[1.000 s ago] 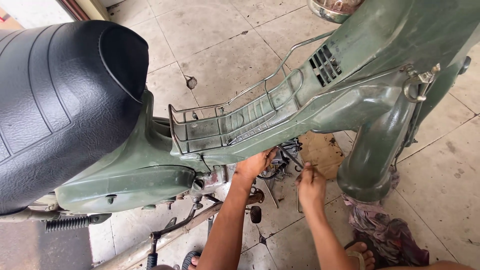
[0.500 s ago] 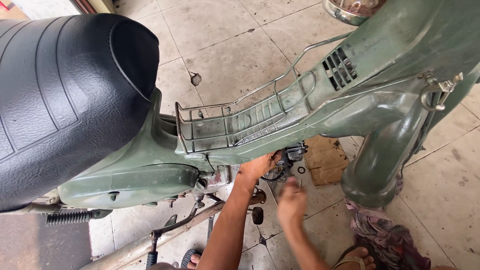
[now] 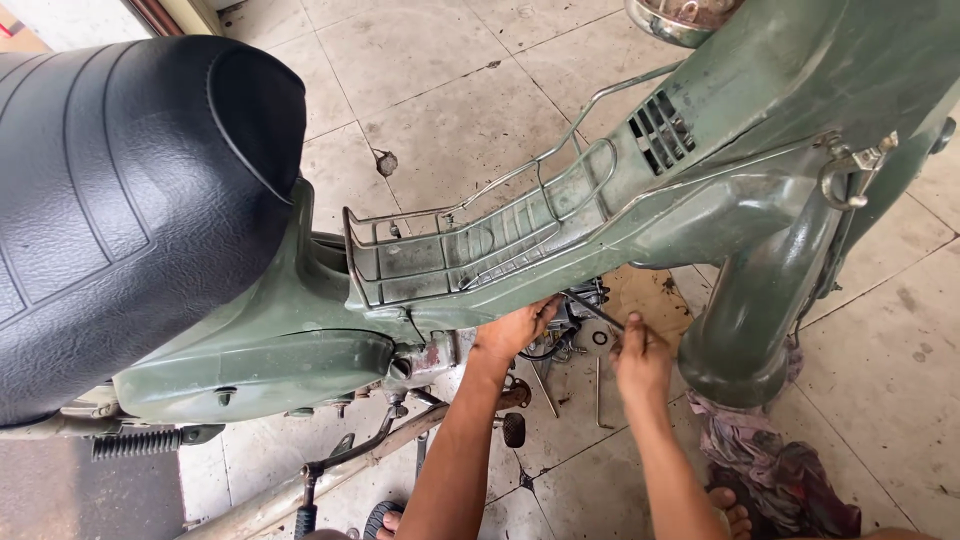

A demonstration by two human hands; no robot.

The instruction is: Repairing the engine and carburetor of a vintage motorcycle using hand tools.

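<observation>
Left hand [image 3: 515,330] is tucked up under the olive-green metal scooter frame [image 3: 520,280], fingers curled on the dark engine part [image 3: 570,325] there. Right hand [image 3: 640,360] pinches a thin dark cable [image 3: 595,308] just beside it, above the stained tiled floor [image 3: 450,110].

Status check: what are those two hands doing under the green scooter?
Left hand on engine parts under frame. Right hand pinching thin black cable. Rag by foot.

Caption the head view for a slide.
Both hands, left hand and right hand, work under a green motorbike frame.
</observation>
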